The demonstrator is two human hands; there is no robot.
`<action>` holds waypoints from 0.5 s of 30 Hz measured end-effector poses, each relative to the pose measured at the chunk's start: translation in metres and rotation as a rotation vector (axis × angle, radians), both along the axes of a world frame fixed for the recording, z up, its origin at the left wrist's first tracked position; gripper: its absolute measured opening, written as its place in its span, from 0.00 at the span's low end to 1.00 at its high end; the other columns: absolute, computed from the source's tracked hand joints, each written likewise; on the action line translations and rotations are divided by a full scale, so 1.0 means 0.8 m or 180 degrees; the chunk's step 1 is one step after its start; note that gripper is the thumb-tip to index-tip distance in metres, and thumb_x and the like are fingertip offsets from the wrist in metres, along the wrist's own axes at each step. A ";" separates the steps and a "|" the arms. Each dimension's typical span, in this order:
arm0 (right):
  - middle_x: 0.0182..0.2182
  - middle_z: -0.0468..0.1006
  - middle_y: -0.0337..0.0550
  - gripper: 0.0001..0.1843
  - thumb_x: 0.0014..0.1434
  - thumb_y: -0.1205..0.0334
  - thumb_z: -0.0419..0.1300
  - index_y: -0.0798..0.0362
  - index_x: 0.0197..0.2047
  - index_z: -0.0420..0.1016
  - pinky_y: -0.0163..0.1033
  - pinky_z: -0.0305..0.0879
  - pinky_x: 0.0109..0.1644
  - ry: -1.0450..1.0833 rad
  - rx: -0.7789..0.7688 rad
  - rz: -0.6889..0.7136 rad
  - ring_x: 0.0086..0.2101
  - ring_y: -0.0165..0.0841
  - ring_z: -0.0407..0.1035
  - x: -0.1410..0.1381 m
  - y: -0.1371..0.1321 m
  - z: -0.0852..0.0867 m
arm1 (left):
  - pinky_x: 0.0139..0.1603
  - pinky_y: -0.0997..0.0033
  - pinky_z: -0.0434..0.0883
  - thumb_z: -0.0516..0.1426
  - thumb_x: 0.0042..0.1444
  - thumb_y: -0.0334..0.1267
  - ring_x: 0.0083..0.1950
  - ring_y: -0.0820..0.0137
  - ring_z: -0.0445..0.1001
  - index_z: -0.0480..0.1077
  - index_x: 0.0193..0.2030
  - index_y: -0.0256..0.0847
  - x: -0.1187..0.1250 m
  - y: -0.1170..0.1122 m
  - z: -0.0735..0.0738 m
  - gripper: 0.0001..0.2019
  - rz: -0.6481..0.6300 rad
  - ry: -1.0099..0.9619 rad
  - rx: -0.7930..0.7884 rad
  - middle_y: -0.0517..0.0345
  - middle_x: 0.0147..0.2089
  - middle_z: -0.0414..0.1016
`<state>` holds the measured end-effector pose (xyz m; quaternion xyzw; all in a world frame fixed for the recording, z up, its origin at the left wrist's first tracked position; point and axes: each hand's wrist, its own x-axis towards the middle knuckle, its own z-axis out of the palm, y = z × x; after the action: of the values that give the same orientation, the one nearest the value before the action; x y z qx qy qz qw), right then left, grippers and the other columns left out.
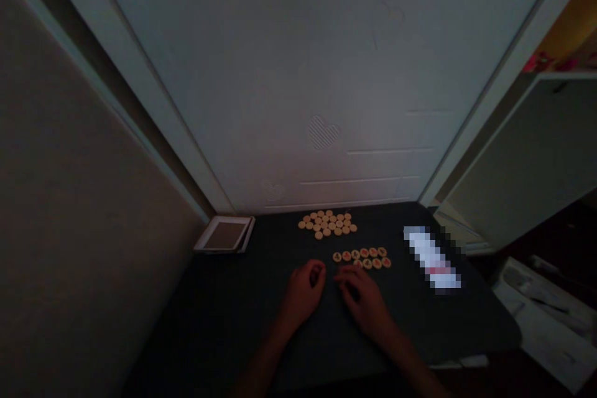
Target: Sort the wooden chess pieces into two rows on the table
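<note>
- left hand (305,289): over the near part of the table, fingers curled inward, thumb side toward the right hand; dim light, cannot tell whether anything is grasped.
- right hand (364,292): just beside it, a gap between the two; fingers bent, fingertips pointing left, overlapping in view the left end of the lower disc row. contact or grip: cannot tell.
- dark tabletop (224,311): under both hands and all discs.
- marked round discs (374,252): just beyond the right hand, in two rows, six in the upper, four visible in the lower; red or dark characters face up, too small to read.
- pixelated item (431,258): right side of tabletop, whitish with a reddish patch, set slantwise; identity obscured.
- shallow frame-like box (226,235): far left corner, pale rim, brownish middle.
- plain round discs (326,224): loose cluster beyond the rows, near the far edge, pale faces up.
- white panel (289,74): behind the tabletop, bearing a striped heart (323,132) in relief.
</note>
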<state>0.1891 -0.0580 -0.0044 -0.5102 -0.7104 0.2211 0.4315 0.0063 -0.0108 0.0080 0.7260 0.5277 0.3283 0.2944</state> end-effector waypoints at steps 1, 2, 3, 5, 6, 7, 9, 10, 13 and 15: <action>0.48 0.78 0.46 0.12 0.66 0.67 0.55 0.47 0.47 0.79 0.45 0.72 0.55 0.0057 -0.0029 -0.0016 0.50 0.38 0.74 -0.001 -0.002 -0.004 | 0.39 0.68 0.73 0.54 0.63 0.41 0.35 0.66 0.78 0.74 0.43 0.43 0.002 -0.008 0.001 0.09 0.0027 -0.0085 -0.0079 0.58 0.35 0.80; 0.47 0.79 0.46 0.12 0.66 0.67 0.55 0.47 0.46 0.78 0.44 0.72 0.54 0.0116 -0.0059 -0.0017 0.48 0.38 0.75 -0.001 -0.004 -0.007 | 0.39 0.68 0.73 0.54 0.63 0.42 0.36 0.66 0.79 0.75 0.43 0.43 0.004 -0.014 0.002 0.09 0.0060 -0.0172 -0.0144 0.57 0.36 0.81; 0.45 0.80 0.45 0.12 0.66 0.67 0.55 0.48 0.46 0.78 0.44 0.72 0.54 0.0175 -0.0086 -0.0019 0.47 0.37 0.76 -0.001 -0.005 -0.010 | 0.40 0.68 0.73 0.54 0.63 0.42 0.37 0.66 0.79 0.75 0.43 0.43 0.006 -0.021 0.002 0.10 0.0100 -0.0246 -0.0195 0.57 0.36 0.81; 0.43 0.82 0.44 0.12 0.66 0.67 0.55 0.48 0.47 0.78 0.42 0.73 0.52 0.0271 -0.0128 -0.0016 0.45 0.37 0.77 -0.001 -0.007 -0.012 | 0.42 0.67 0.74 0.54 0.63 0.43 0.39 0.65 0.79 0.75 0.43 0.43 0.010 -0.031 0.002 0.11 0.0170 -0.0350 -0.0256 0.56 0.38 0.82; 0.43 0.82 0.43 0.11 0.66 0.66 0.55 0.48 0.47 0.78 0.42 0.73 0.52 0.0312 -0.0132 -0.0020 0.44 0.36 0.77 -0.001 -0.008 -0.013 | 0.43 0.66 0.74 0.54 0.64 0.44 0.40 0.64 0.79 0.75 0.43 0.43 0.012 -0.035 0.001 0.11 0.0188 -0.0393 -0.0274 0.55 0.39 0.82; 0.43 0.82 0.43 0.11 0.66 0.66 0.55 0.48 0.47 0.78 0.41 0.73 0.51 0.0344 -0.0130 -0.0021 0.44 0.36 0.77 0.000 -0.008 -0.013 | 0.44 0.65 0.74 0.54 0.64 0.44 0.40 0.64 0.79 0.75 0.43 0.43 0.014 -0.038 0.000 0.11 0.0200 -0.0438 -0.0292 0.55 0.39 0.82; 0.43 0.82 0.43 0.11 0.66 0.66 0.56 0.47 0.47 0.78 0.41 0.73 0.51 0.0377 -0.0124 -0.0002 0.44 0.36 0.78 -0.001 -0.009 -0.012 | 0.46 0.64 0.74 0.54 0.64 0.44 0.42 0.63 0.79 0.75 0.44 0.43 0.019 -0.043 -0.004 0.11 0.0226 -0.0503 -0.0301 0.54 0.41 0.82; 0.43 0.83 0.43 0.11 0.66 0.65 0.56 0.47 0.47 0.78 0.41 0.74 0.50 0.0378 -0.0128 0.0015 0.44 0.36 0.78 -0.001 -0.009 -0.011 | 0.46 0.64 0.74 0.54 0.64 0.44 0.43 0.63 0.79 0.75 0.44 0.44 0.021 -0.045 -0.006 0.11 0.0255 -0.0505 -0.0277 0.54 0.41 0.82; 0.43 0.82 0.43 0.12 0.66 0.65 0.57 0.46 0.48 0.79 0.42 0.74 0.50 0.0349 -0.0149 0.0014 0.44 0.37 0.77 -0.001 -0.008 -0.010 | 0.47 0.62 0.73 0.53 0.65 0.42 0.44 0.62 0.79 0.75 0.44 0.45 0.026 -0.050 -0.011 0.10 0.0374 -0.0322 -0.0080 0.55 0.42 0.81; 0.43 0.81 0.44 0.11 0.66 0.65 0.57 0.46 0.48 0.80 0.42 0.74 0.50 0.0318 -0.0156 -0.0031 0.44 0.38 0.77 -0.001 -0.007 -0.009 | 0.48 0.60 0.72 0.53 0.65 0.41 0.43 0.62 0.78 0.74 0.44 0.45 0.028 -0.052 -0.013 0.09 0.0380 -0.0143 0.0066 0.55 0.42 0.81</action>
<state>0.1882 -0.0637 -0.0113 -0.5125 -0.6798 0.2615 0.4548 0.0288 -0.0526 -0.0026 0.6888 0.5598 0.3668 0.2786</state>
